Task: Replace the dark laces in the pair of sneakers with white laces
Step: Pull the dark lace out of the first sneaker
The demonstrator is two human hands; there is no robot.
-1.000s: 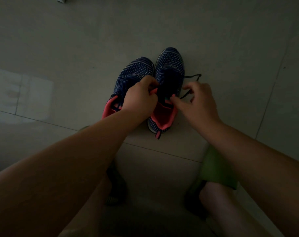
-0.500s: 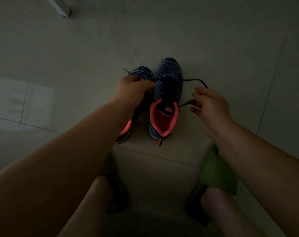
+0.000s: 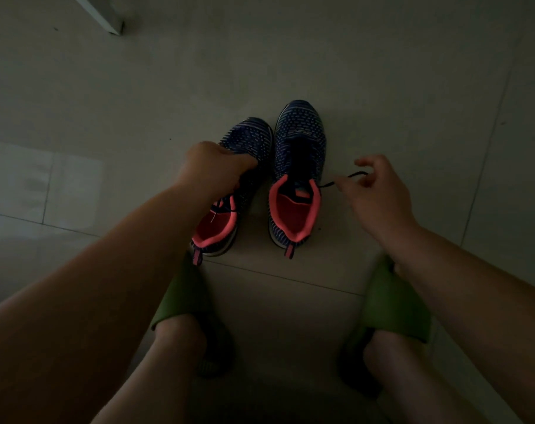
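Left hand (image 3: pixel 212 168) gripped the left sneaker (image 3: pixel 229 191) at mid-upper, fingers curled round it. Right sneaker (image 3: pixel 298 179) stood just beside it on the floor (image 3: pixel 382 71). Right hand (image 3: pixel 379 194) — right of that shoe — pinched the dark lace (image 3: pixel 344 179), which ran from the collar.

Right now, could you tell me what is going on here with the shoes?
A person is crouched over a pair of dark knit sneakers on a tiled floor. The left hand grips the left sneaker over its laces and tongue. The right hand holds the end of a dark lace that runs out sideways from the collar of the right sneaker, apparently unlacing it. No white laces are in view. The person wears green slippers.
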